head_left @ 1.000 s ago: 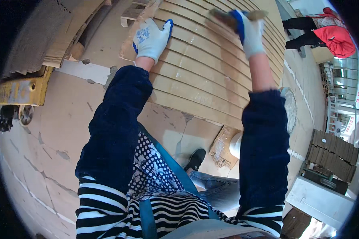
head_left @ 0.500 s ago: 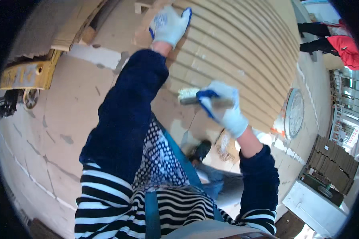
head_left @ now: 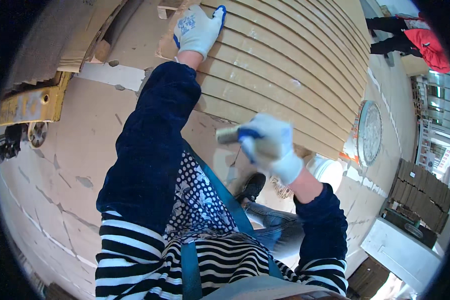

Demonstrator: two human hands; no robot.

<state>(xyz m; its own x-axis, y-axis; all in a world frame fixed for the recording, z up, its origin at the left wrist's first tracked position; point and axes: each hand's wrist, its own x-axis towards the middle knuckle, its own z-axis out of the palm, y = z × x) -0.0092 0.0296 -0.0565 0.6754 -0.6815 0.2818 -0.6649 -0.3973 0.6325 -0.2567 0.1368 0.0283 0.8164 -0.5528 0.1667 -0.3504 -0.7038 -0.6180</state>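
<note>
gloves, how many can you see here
2: the left glove rests on the cardboard; the right glove, around a blurred tool, is by the cardboard's near edge. Any on the co-worker can't be made out.

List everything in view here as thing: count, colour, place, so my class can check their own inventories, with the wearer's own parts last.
Sheets: many, tan, overlapping, upper centre
Hand tool: one, brownish, blurred, in the right hand
White bucket: one, white, below the sheets
Round-topped container: one, greyish top, right of the sheets
Yellow metal frame: one, yellow, far left
Brown stack: one, brown, lower right
White bench-like surface: one, white, below the brown stack
Person in red: one, red and black clothing, upper right
Floor: one, pinkish tan, beneath
Distant items: too small to tell
Shoe: one, black, lower centre
Left hand: one, white-and-blue glove, on the sheets
Right hand: one, white-and-blue glove, centre
</note>
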